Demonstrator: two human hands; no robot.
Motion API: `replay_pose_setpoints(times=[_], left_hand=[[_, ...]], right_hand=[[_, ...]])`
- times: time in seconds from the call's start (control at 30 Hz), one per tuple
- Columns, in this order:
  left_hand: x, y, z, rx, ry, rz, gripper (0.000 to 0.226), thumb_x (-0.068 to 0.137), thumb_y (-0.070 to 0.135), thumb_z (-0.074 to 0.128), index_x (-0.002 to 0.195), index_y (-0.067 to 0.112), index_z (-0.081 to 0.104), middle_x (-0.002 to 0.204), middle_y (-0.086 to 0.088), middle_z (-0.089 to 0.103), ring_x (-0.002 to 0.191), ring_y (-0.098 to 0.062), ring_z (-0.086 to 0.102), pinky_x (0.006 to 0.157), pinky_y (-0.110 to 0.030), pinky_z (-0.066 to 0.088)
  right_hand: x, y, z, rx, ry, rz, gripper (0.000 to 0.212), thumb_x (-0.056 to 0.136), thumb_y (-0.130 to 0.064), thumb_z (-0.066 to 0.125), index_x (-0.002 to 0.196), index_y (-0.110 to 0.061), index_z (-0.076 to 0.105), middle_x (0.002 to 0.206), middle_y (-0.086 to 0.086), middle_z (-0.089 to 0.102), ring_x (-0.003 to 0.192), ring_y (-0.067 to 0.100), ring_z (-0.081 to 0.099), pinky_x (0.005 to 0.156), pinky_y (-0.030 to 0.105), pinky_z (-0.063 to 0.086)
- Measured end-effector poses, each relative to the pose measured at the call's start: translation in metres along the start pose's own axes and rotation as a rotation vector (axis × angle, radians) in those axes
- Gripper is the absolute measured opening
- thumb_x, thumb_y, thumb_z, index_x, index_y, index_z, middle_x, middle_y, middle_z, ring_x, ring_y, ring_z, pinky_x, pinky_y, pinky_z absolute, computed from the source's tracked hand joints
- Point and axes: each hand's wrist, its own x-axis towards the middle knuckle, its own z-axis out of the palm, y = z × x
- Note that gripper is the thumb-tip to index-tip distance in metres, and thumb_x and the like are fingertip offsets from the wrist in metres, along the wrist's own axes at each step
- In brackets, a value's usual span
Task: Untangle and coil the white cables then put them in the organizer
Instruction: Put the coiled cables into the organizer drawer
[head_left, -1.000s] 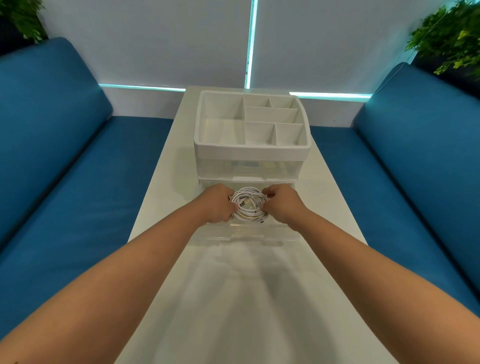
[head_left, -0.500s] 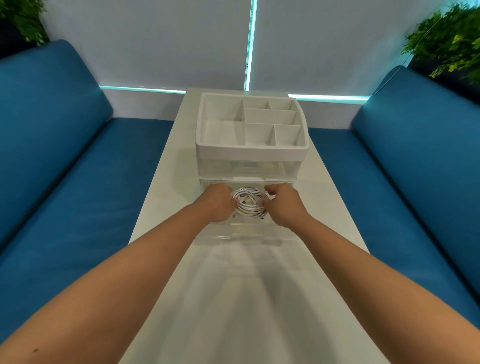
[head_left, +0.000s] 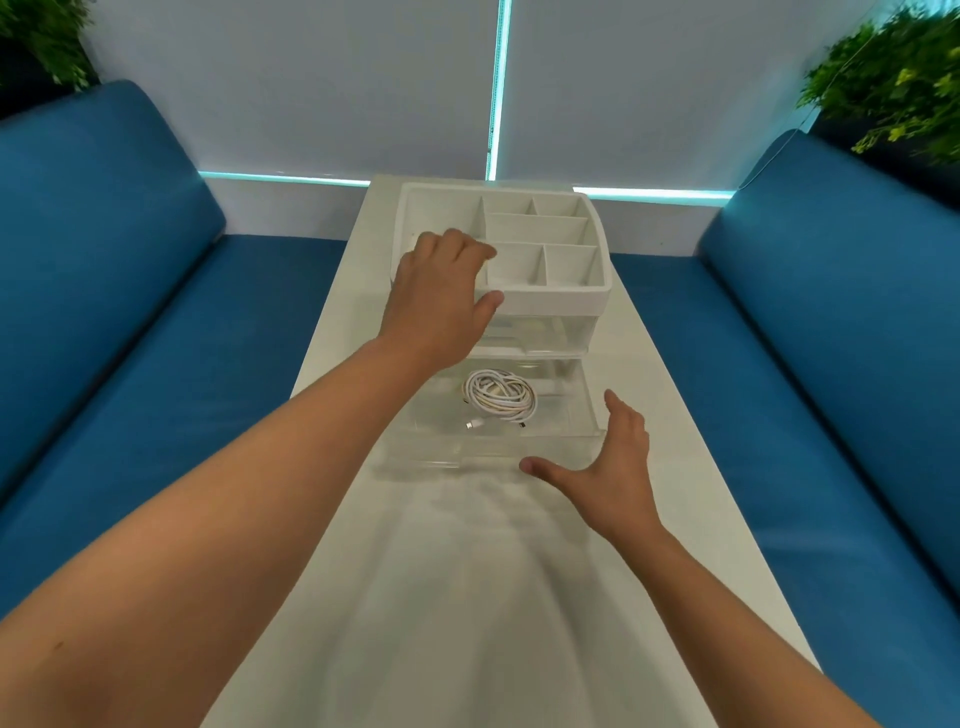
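Half a second back, both hands pinched around the white cables inside the clear drawer; now both off the coil, neither grip holding anything. Left hand lifted up and forward onto the organizer, palm down over the near left corner of the white top tray, fingers loosely curled into the big left compartment, thumb stretched along the tray's front rim. Whether resting on the rim or just above it: cannot tell. Right hand drawn back and out to the right, spread open, palm facing left, thumb pointing left along the drawer's front edge, fingers reaching up beside the drawer's near right corner; touching the drawer or only close beside it, cannot tell.

Coil left lying alone on the floor of the pulled-out bottom drawer, left of centre, wound in a rough ring with two connector ends poking out toward the front. Drawer open toward the viewer on the white bench, the organizer body behind it at the far end.

Left forearm crossing over the drawer's left part and hiding it, along with the tray's front left corner. Drawer walls clear and hard to trace against the bench; number of separate cables in the coil not readable. Upper clear drawer hazy, contents not discernible. Blue seats on both sides, green plants cut off at the upper corners.
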Motion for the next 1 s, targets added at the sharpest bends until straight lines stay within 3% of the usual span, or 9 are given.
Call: replay_pose_setpoints(times=[0.1, 0.17, 0.23, 0.5, 0.77, 0.87, 1.0], left_hand=[[0.008, -0.003, 0.009, 0.004, -0.154, -0.085, 0.052, 0.098, 0.042, 0.054, 0.142, 0.019, 0.040, 0.135, -0.007, 0.056, 0.123, -0.029, 0.046, 0.101, -0.042, 0.035], [0.010, -0.004, 0.011, -0.042, -0.144, -0.098, 0.047, 0.098, 0.038, 0.054, 0.140, 0.020, 0.041, 0.129, -0.008, 0.061, 0.116, -0.030, 0.052, 0.098, -0.042, 0.037], [0.012, -0.007, 0.011, -0.102, -0.131, -0.109, 0.043, 0.099, 0.034, 0.055, 0.139, 0.021, 0.044, 0.128, -0.007, 0.063, 0.115, -0.030, 0.054, 0.098, -0.041, 0.037], [0.017, -0.012, 0.013, -0.213, -0.177, -0.095, 0.030, 0.101, 0.032, 0.051, 0.127, 0.025, 0.063, 0.125, -0.002, 0.064, 0.118, -0.025, 0.051, 0.103, -0.040, 0.030], [0.015, -0.013, 0.010, -0.273, -0.190, -0.095, 0.027, 0.100, 0.031, 0.053, 0.122, 0.023, 0.067, 0.120, -0.001, 0.065, 0.115, -0.024, 0.054, 0.105, -0.047, 0.035], [0.014, -0.012, 0.011, -0.282, -0.175, -0.098, 0.027, 0.100, 0.031, 0.053, 0.122, 0.023, 0.067, 0.119, -0.001, 0.065, 0.114, -0.024, 0.054, 0.105, -0.045, 0.035], [0.015, -0.011, 0.011, -0.260, -0.169, -0.110, 0.028, 0.100, 0.032, 0.052, 0.123, 0.023, 0.066, 0.120, -0.001, 0.065, 0.115, -0.023, 0.054, 0.106, -0.042, 0.032]], right_hand=[[0.005, 0.002, 0.008, 0.051, 0.021, 0.031, 0.113, 0.059, -0.052, 0.087, 0.148, -0.016, 0.027, 0.140, -0.006, 0.034, 0.137, 0.016, 0.032, 0.106, 0.025, 0.032], [0.009, 0.000, 0.012, 0.075, 0.025, 0.018, 0.100, 0.062, -0.046, 0.087, 0.142, -0.019, 0.035, 0.122, -0.012, 0.036, 0.126, 0.015, 0.041, 0.096, 0.020, 0.033], [0.013, -0.002, 0.015, 0.081, 0.012, 0.014, 0.095, 0.064, -0.043, 0.087, 0.141, -0.020, 0.037, 0.117, -0.014, 0.034, 0.121, 0.014, 0.044, 0.092, 0.019, 0.033], [0.047, -0.003, 0.024, 0.119, 0.012, 0.013, 0.090, 0.066, -0.041, 0.086, 0.139, -0.020, 0.038, 0.116, -0.010, 0.036, 0.121, 0.018, 0.044, 0.094, 0.023, 0.036], [0.080, -0.009, 0.036, 0.184, 0.084, 0.045, 0.100, 0.061, -0.039, 0.090, 0.140, -0.014, 0.033, 0.136, 0.006, 0.040, 0.128, 0.022, 0.040, 0.104, 0.034, 0.038], [0.091, -0.010, 0.040, 0.185, 0.127, 0.052, 0.098, 0.059, -0.042, 0.090, 0.137, -0.014, 0.037, 0.132, 0.007, 0.047, 0.125, 0.027, 0.043, 0.104, 0.044, 0.043], [0.101, -0.011, 0.043, 0.169, 0.146, 0.082, 0.089, 0.063, -0.041, 0.088, 0.131, -0.012, 0.038, 0.128, 0.007, 0.049, 0.120, 0.028, 0.047, 0.099, 0.042, 0.046]])
